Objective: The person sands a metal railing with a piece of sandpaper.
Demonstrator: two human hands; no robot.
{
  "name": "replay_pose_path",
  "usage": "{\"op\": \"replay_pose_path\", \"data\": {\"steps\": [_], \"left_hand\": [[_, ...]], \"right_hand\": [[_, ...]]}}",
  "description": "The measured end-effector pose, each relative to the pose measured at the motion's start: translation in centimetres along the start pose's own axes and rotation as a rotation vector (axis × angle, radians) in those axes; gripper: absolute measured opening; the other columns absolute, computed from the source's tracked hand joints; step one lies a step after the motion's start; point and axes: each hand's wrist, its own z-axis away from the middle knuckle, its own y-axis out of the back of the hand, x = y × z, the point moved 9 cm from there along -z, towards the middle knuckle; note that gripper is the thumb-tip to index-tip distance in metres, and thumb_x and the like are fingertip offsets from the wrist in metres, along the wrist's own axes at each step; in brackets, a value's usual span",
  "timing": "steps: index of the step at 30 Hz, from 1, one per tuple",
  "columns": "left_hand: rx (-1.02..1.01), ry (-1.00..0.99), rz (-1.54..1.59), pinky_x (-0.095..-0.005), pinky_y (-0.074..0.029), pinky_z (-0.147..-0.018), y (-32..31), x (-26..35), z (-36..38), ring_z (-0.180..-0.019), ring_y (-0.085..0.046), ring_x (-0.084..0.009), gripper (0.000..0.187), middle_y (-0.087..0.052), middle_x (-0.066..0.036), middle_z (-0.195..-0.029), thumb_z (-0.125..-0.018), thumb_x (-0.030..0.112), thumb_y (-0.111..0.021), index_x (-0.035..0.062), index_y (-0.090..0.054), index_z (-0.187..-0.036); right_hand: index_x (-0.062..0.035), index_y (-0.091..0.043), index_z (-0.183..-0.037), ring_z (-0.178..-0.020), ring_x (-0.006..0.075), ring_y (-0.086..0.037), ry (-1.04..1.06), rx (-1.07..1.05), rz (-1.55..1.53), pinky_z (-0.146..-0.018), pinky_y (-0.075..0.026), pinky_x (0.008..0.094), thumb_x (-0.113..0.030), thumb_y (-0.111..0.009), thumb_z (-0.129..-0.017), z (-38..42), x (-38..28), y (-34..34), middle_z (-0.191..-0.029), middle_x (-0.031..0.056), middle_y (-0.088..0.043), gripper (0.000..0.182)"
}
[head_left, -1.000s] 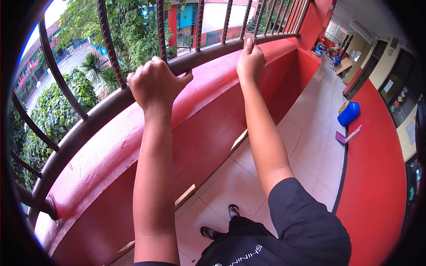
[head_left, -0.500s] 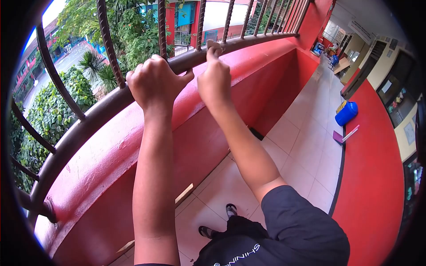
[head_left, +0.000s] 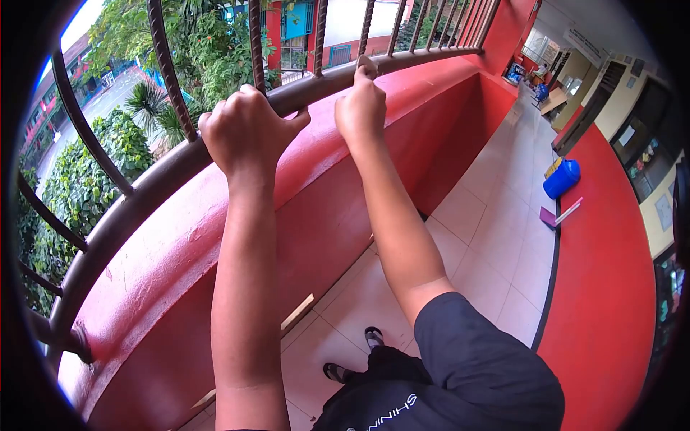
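A dark brown metal rail (head_left: 154, 176) with upright twisted bars curves above a pink-red parapet wall (head_left: 169, 223). My left hand (head_left: 241, 133) is wrapped over the rail, its thumb stretched along it to the right. Farther along, my right hand (head_left: 361, 111) is closed, with its fingertips at the rail pinching a small flat brown piece (head_left: 369, 66) against it. The piece's lower part is hidden by the fingers, and I cannot tell its kind.
A tiled walkway (head_left: 460, 244) runs beside the parapet. Along the red right-hand wall stand a blue container (head_left: 562, 178) and a purple dustpan (head_left: 548, 217). A wooden strip (head_left: 297, 313) lies at the parapet's foot. Leafy bushes (head_left: 100, 161) grow outside the bars.
My right hand has slid away to the right along the rail with the small brown piece. My left hand keeps its grip on the rail, and the view has shifted slightly.
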Motion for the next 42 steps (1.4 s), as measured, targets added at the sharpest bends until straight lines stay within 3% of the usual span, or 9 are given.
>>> {"op": "replay_pose_path", "data": {"steps": [4, 8, 12, 14, 18, 20, 24, 30, 42], "left_hand": [[0.005, -0.006, -0.027, -0.0384, -0.054, -0.068, -0.1, 0.1, -0.2, -0.066, -0.072, -0.0241, 0.059, -0.072, -0.006, -0.07, -0.058, 0.067, -0.086, 0.0113, -0.069, -0.071], [0.002, -0.016, -0.019, -0.0383, -0.053, -0.068, -0.1, 0.1, 0.1, -0.066, -0.072, -0.0242, 0.058, -0.072, -0.006, -0.071, -0.059, 0.067, -0.085, 0.0117, -0.069, -0.071], [-0.004, 0.002, -0.027, -0.0381, -0.053, -0.069, 0.0, 0.2, -0.2, -0.066, -0.072, -0.0242, 0.058, -0.072, -0.006, -0.07, -0.059, 0.066, -0.085, 0.0119, -0.069, -0.071], [-0.027, 0.0, 0.001, -0.0381, -0.053, -0.069, -0.2, 0.2, 0.0, -0.065, -0.071, -0.0244, 0.059, -0.072, -0.006, -0.071, -0.058, 0.067, -0.085, 0.0119, -0.069, -0.071], [-0.001, -0.01, -0.03, -0.0381, -0.053, -0.069, -0.1, 0.1, 0.1, -0.065, -0.071, -0.0238, 0.06, -0.072, -0.005, -0.07, -0.058, 0.068, -0.086, 0.0117, -0.069, -0.071], [0.004, -0.014, -0.048, -0.0377, -0.053, -0.069, 0.0, 0.2, -0.2, -0.065, -0.071, -0.0234, 0.06, -0.072, -0.005, -0.07, -0.058, 0.069, -0.085, 0.0118, -0.069, -0.071], [-0.024, 0.001, -0.046, -0.0374, -0.053, -0.068, -0.3, 0.1, 0.1, -0.065, -0.071, -0.0233, 0.06, -0.071, -0.005, -0.069, -0.058, 0.069, -0.085, 0.0122, -0.07, -0.07], [-0.027, -0.003, -0.031, -0.0374, -0.053, -0.068, -0.2, 0.2, 0.0, -0.064, -0.071, -0.023, 0.061, -0.071, -0.004, -0.069, -0.057, 0.07, -0.086, 0.0123, -0.07, -0.07], [-0.022, 0.013, -0.023, -0.0367, -0.052, -0.068, -0.2, 0.0, 0.0, -0.064, -0.07, -0.0224, 0.062, -0.071, -0.004, -0.068, -0.056, 0.07, -0.086, 0.0125, -0.068, -0.069]], "right_hand": [[0.017, -0.044, -0.142, -0.097, 0.0493, -0.07, 0.296, 0.096, 0.105, -0.087, -0.061, 0.0497, 0.006, -0.049, -0.092, 3.5, -3.9, -1.0, -0.144, 0.0454, -0.043, 0.051], [0.0136, -0.05, -0.136, -0.094, 0.0474, -0.072, 0.094, 0.097, 0.135, -0.083, -0.061, 0.0515, 0.004, -0.05, -0.094, -1.3, 0.1, 1.2, -0.097, 0.0315, -0.072, 0.044], [0.0141, -0.05, -0.142, -0.103, 0.0514, -0.067, 0.077, -0.062, 0.046, -0.098, -0.052, 0.0544, 0.006, -0.056, -0.081, 3.6, -2.5, -0.2, -0.105, 0.0383, -0.068, 0.062], [0.0129, -0.049, -0.143, -0.103, 0.0505, -0.068, 0.211, 0.125, 0.016, -0.096, -0.053, 0.0536, 0.006, -0.054, -0.082, 2.9, -1.8, 0.1, -0.105, 0.0383, -0.068, 0.062], [0.0073, -0.053, -0.144, -0.106, 0.0481, -0.068, -0.097, 0.102, 0.048, -0.096, -0.054, 0.0517, 0.005, -0.053, -0.083, -2.5, 2.9, 1.3, -0.106, 0.0379, -0.069, 0.061], [0.0112, -0.049, -0.143, -0.111, 0.0476, -0.067, 0.151, 0.127, 0.146, -0.099, -0.056, 0.0498, 0.008, -0.051, -0.087, -2.1, 1.5, 0.6, -0.13, 0.0395, -0.06, 0.056], [-0.0074, -0.064, -0.139, -0.126, 0.0398, -0.061, 0.161, 0.178, 0.025, -0.109, -0.05, 0.0436, 0.005, -0.049, -0.086, -6.7, 5.6, 2.6, -0.144, 0.0189, -0.058, 0.057], [-0.008, -0.069, -0.131, -0.129, 0.0378, -0.06, 0.39, 0.175, 0.221, -0.113, -0.047, 0.045, 0.007, -0.047, -0.088, -7.6, 4.7, 2.0, -0.141, 0.0145, -0.063, 0.051], [-0.0023, -0.058, -0.143, -0.141, 0.0392, -0.05, 0.25, 0.078, 0.234, -0.116, -0.045, 0.047, 0.003, -0.044, -0.096, -5.9, 4.5, 1.8, -0.148, 0.0261, -0.054, 0.049]]}}
